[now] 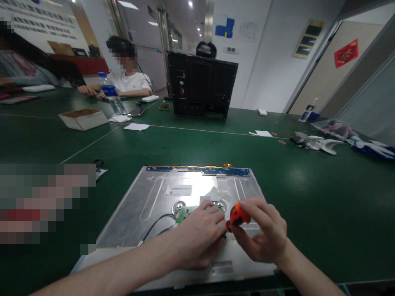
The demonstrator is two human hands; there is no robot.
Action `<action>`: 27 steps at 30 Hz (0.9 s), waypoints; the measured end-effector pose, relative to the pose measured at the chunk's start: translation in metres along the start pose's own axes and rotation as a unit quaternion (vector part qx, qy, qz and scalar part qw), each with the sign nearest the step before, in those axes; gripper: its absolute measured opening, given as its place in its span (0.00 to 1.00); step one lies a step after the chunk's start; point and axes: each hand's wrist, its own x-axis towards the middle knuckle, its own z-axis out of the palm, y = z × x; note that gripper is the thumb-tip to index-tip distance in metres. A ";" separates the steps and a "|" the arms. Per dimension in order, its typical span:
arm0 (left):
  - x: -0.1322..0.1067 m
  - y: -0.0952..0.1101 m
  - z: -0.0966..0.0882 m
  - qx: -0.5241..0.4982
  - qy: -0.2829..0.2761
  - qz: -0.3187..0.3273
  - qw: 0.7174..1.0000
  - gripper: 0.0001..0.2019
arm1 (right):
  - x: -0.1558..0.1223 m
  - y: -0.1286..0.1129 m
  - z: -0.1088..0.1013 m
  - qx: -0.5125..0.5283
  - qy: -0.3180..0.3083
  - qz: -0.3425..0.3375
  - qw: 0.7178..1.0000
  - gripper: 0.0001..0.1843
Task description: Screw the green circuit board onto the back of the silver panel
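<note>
A silver metal display panel point(123, 224) lies on the green table in front of me, with a long blue circuit board point(185, 169) along its far edge. My right hand point(265, 232) pinches the orange and black handle of a screwdriver point(240, 213) between thumb and fingers, above the panel's right half. Just left of it, my left hand point(200, 234) is closed over the panel, fingers curled. What those fingers hold, if anything, is hidden. Beneath that hand a green circuit board point(182, 213) shows in part, with dark cables point(154, 226) running from it toward the left.
A black monitor casing point(202, 86) stands upright across the green table point(324, 197). Beyond lie a white box point(83, 119) and a water bottle point(112, 96). Gloves point(321, 144) and a plastic bag point(336, 128) lie at right. Other people sit at the far left side; a blurred-out area covers the near left.
</note>
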 end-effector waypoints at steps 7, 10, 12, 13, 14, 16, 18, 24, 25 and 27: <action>0.000 -0.001 -0.002 -0.004 -0.007 -0.001 1.000 0.07 | -0.001 0.002 0.002 0.057 0.006 0.003 0.998 0.30; 0.000 -0.001 -0.001 -0.002 -0.006 0.003 1.000 0.07 | 0.000 0.002 0.002 0.043 0.003 -0.002 0.999 0.28; 0.000 -0.002 0.000 0.000 -0.005 0.002 1.000 0.07 | 0.000 0.001 0.001 0.020 0.007 -0.004 1.000 0.27; 0.000 -0.002 0.001 0.001 -0.004 0.001 1.000 0.06 | -0.001 0.001 0.000 0.011 0.007 -0.003 1.000 0.26; 0.000 -0.002 0.001 0.001 -0.004 -0.001 1.000 0.06 | -0.001 0.001 0.000 0.003 0.004 0.001 1.000 0.25; 0.000 -0.001 0.002 0.000 -0.008 -0.003 1.000 0.03 | -0.002 0.000 -0.001 -0.003 -0.004 0.009 1.000 0.23; 0.000 -0.001 0.002 -0.002 -0.012 -0.005 1.000 0.02 | -0.002 0.000 -0.001 -0.004 -0.012 0.013 1.000 0.23; 0.000 0.000 -0.002 -0.003 -0.004 -0.005 1.000 0.04 | -0.001 0.000 0.001 0.024 0.003 0.010 1.000 0.30; 0.000 0.000 -0.003 -0.005 -0.005 -0.004 1.000 0.05 | -0.001 0.000 0.002 0.040 0.005 0.010 0.999 0.30; 0.000 0.000 -0.004 -0.008 -0.009 -0.002 1.000 0.06 | -0.001 0.001 0.002 0.062 0.005 0.009 0.998 0.29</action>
